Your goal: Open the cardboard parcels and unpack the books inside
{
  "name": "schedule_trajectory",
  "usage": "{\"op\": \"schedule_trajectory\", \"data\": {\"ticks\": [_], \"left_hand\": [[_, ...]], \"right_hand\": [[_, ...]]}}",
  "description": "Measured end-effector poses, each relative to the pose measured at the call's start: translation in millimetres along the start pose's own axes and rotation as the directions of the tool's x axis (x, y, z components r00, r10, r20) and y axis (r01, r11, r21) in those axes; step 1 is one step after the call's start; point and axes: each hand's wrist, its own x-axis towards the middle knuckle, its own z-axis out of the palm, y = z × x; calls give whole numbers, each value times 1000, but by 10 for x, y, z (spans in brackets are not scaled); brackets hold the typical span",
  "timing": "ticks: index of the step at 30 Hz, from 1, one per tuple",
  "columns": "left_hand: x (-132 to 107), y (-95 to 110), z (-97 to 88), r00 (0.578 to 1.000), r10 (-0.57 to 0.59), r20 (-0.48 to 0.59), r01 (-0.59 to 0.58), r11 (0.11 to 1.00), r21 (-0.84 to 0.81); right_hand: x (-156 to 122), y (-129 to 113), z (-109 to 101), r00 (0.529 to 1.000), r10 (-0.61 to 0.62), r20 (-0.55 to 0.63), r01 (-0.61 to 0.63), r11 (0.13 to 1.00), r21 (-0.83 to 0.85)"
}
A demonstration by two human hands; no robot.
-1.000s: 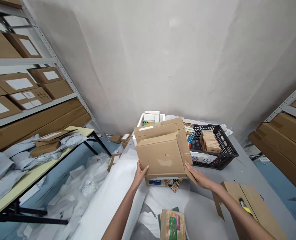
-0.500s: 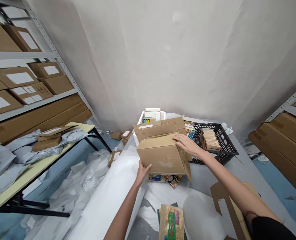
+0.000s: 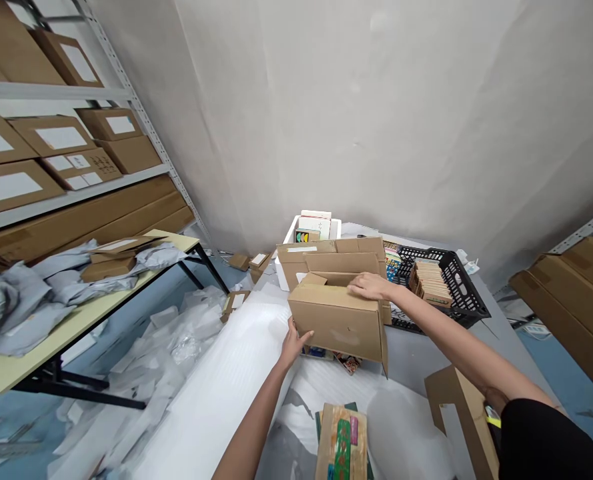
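Both my hands are on an open cardboard box [image 3: 336, 323] over the white foam sheet. At its lower left corner, my left hand [image 3: 295, 343] grips with the thumb on the front face. My right hand [image 3: 371, 287] curls over the upper edge, fingertips inside the opening. Behind it another flattened or open carton [image 3: 306, 257] stands with raised flaps. Part of some colourful books [image 3: 346, 362] shows beneath the box's bottom edge. Closer to me lies a worn book with a green title strip [image 3: 332, 427], on top of a dark green one.
A black crate [image 3: 469, 283] with a row of books stands right, a white bin [image 3: 291, 233] with books behind. An open carton [image 3: 456, 400] sits by my right arm. Foam roll [image 3: 216, 393] lies left; beyond it is a table [image 3: 111, 293] with grey parcels. Shelves [image 3: 71, 197] hold cartons.
The box has tipped so that more of its opening faces up, and it sits slightly lower. Both hands stay on it. The view has shifted a little to the left.
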Motion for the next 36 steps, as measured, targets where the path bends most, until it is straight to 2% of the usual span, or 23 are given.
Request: {"op": "schedule_trajectory", "data": {"ticks": [2, 5, 9, 13, 16, 19, 22, 23, 25, 27, 28, 29, 31, 34, 36], "left_hand": [[-6, 24, -6, 1000, -2, 22, 2, 1000, 22], [-19, 71, -33, 999, 9, 53, -13, 997, 79], [-37, 125, -61, 998, -11, 61, 2, 988, 153], [-40, 156, -78, 996, -8, 89, -2, 994, 113], [51, 238, -219, 976, 29, 215, -64, 986, 156], [301, 517, -507, 945, 90, 316, -179, 948, 264], [607, 998, -674, 949, 174, 262, -255, 914, 315], [686, 1167, -647, 916, 256, 307, -359, 867, 346], [785, 1450, -461, 806, 330, 491, -527, 778, 342], [821, 1608, -175, 700, 282, 655, -594, 740, 316], [829, 1637, -36, 668, 239, 705, -601, 732, 321], [837, 1638, 82, 652, 198, 732, -601, 723, 340], [871, 1594, 225, 662, 143, 735, -596, 695, 402], [960, 1523, 235, 685, 118, 719, -605, 642, 471], [1013, 1507, 191, 668, 124, 734, -629, 622, 467]], "right_hand": [[-70, 20, 83, 999, -31, -34, 29, 998, -54], [-233, 43, 211, 986, -9, -166, -7, 996, -93], [-429, 75, 377, 957, -7, -292, -12, 998, -62], [-493, 149, 484, 948, 68, -310, -39, 994, 100], [-497, 202, 522, 955, 83, -286, -38, 986, 159], [-496, 216, 568, 971, 51, -234, -19, 991, 135], [-472, 184, 642, 978, 36, -207, -12, 993, 116], [-458, 167, 669, 979, 26, -203, -4, 994, 111], [-425, 132, 715, 981, 3, -194, 17, 995, 102], [-401, 106, 745, 982, -7, -188, 26, 995, 99], [-395, 98, 754, 982, -5, -189, 25, 995, 101], [-393, 94, 760, 981, -1, -192, 21, 994, 104], [-400, 97, 767, 980, 10, -198, 12, 994, 112], [-415, 112, 786, 978, 19, -207, 7, 992, 125], [-422, 124, 807, 977, 24, -212, 4, 992, 128]]}}
